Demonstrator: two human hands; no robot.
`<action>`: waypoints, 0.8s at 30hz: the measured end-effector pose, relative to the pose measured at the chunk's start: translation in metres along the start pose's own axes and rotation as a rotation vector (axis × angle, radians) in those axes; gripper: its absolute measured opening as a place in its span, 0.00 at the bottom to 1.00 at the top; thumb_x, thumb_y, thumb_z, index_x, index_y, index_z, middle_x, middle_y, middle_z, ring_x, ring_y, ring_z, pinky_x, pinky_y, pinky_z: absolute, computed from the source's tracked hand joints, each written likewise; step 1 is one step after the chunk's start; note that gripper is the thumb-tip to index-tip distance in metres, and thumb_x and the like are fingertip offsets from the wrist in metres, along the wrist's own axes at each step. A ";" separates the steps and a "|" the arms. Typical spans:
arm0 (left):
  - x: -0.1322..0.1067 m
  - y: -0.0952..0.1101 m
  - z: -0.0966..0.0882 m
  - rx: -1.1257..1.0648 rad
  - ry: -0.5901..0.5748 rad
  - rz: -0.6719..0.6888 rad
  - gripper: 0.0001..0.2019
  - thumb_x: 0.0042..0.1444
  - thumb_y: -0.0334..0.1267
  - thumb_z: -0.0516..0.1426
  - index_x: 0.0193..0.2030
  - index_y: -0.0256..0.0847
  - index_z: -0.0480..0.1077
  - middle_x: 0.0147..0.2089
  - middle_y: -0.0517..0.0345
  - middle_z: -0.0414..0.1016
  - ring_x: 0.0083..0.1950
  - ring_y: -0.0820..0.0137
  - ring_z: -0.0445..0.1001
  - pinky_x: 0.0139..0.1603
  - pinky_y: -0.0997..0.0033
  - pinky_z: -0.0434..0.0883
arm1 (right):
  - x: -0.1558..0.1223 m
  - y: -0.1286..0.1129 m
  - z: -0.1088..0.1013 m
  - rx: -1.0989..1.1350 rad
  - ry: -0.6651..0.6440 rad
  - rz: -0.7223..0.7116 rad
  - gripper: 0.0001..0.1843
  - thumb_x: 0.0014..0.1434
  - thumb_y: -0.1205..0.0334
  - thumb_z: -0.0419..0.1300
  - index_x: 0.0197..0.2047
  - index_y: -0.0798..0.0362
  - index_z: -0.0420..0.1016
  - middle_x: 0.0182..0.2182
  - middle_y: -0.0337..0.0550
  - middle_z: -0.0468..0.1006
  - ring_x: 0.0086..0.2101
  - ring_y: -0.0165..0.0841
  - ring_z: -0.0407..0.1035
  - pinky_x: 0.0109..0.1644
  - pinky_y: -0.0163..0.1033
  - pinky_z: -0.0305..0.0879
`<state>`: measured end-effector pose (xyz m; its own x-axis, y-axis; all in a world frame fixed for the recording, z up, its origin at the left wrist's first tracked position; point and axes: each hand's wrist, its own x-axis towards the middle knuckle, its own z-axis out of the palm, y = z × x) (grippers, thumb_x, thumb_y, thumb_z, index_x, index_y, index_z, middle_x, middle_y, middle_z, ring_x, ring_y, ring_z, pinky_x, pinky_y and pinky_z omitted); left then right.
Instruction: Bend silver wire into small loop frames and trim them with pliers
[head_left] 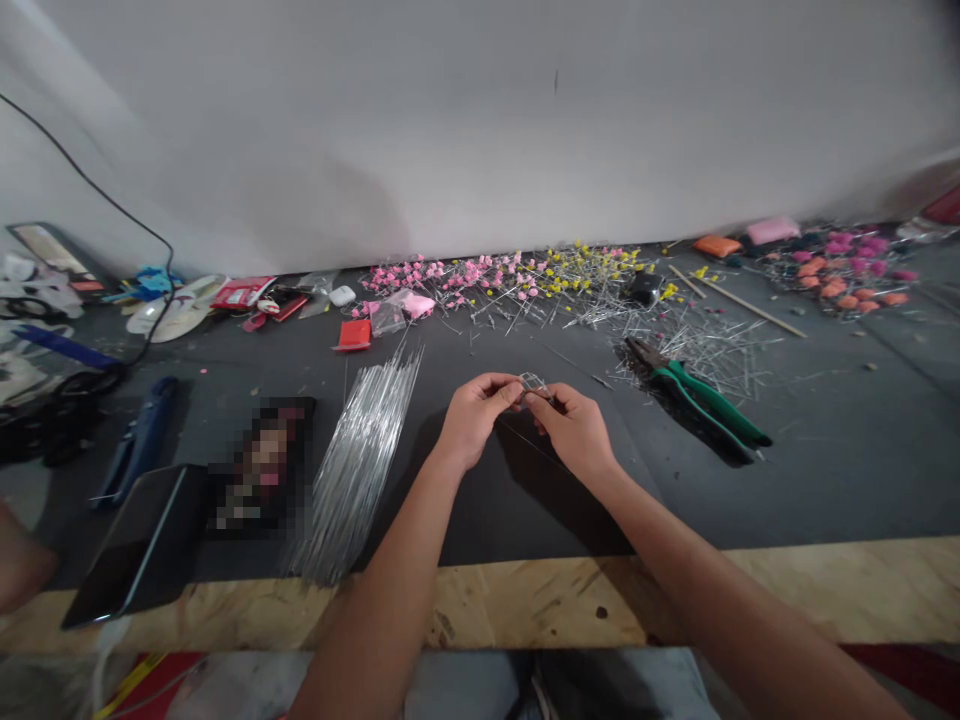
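My left hand [475, 417] and my right hand [574, 430] meet over the middle of the dark mat [825, 470]. Both pinch a small piece of bent silver wire [534, 382] between their fingertips, which touch at the wire. A thin straight wire runs down from it toward my right wrist. A bundle of long silver wires [360, 460] lies on the mat just left of my left forearm. Green-handled pliers [701, 400] rest to the right of my right hand.
Pink and yellow bead-tipped wires [517, 275] lie along the wall, orange and pink ones [840, 270] at far right. Loose wire offcuts [697, 340] litter the mat. A dark tablet [135, 545], a blue tool [142, 435] and packets sit left. A plywood edge [525, 600] fronts the table.
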<state>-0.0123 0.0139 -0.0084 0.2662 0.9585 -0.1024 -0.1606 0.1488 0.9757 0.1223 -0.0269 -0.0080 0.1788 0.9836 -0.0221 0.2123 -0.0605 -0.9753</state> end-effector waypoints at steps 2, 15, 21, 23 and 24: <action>0.000 0.002 0.002 -0.047 -0.007 -0.014 0.11 0.46 0.40 0.61 0.36 0.36 0.72 0.33 0.56 0.74 0.32 0.75 0.71 0.39 0.69 0.68 | 0.001 0.000 0.000 0.025 -0.002 0.004 0.12 0.52 0.52 0.55 0.28 0.52 0.71 0.17 0.35 0.68 0.20 0.28 0.62 0.26 0.34 0.57; -0.001 0.006 0.003 0.032 0.007 0.006 0.09 0.47 0.38 0.58 0.34 0.37 0.72 0.31 0.58 0.74 0.31 0.74 0.71 0.39 0.69 0.68 | -0.002 -0.002 -0.002 0.018 -0.002 -0.029 0.11 0.53 0.54 0.56 0.29 0.53 0.72 0.18 0.35 0.68 0.21 0.28 0.61 0.25 0.33 0.56; -0.002 0.005 -0.001 0.133 0.005 0.071 0.05 0.48 0.36 0.56 0.32 0.37 0.69 0.28 0.61 0.70 0.29 0.76 0.69 0.34 0.73 0.66 | -0.006 -0.003 0.000 -0.045 0.006 -0.057 0.12 0.53 0.53 0.56 0.29 0.52 0.73 0.20 0.37 0.70 0.22 0.29 0.61 0.26 0.33 0.56; -0.002 0.004 -0.002 0.194 0.006 0.095 0.05 0.48 0.35 0.55 0.31 0.38 0.68 0.28 0.62 0.69 0.28 0.76 0.67 0.33 0.73 0.65 | -0.007 -0.004 0.000 -0.055 -0.002 -0.059 0.12 0.53 0.53 0.56 0.29 0.52 0.73 0.20 0.37 0.69 0.22 0.29 0.61 0.25 0.33 0.55; -0.003 0.004 -0.003 0.217 0.006 0.105 0.04 0.48 0.35 0.54 0.31 0.38 0.68 0.28 0.62 0.69 0.28 0.76 0.67 0.33 0.73 0.64 | -0.007 -0.004 0.000 -0.057 -0.003 -0.060 0.12 0.53 0.53 0.55 0.29 0.52 0.73 0.20 0.37 0.69 0.22 0.29 0.60 0.25 0.33 0.55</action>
<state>-0.0166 0.0128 -0.0046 0.2531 0.9674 0.0010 0.0211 -0.0065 0.9998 0.1199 -0.0334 -0.0044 0.1615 0.9862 0.0354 0.2771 -0.0109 -0.9608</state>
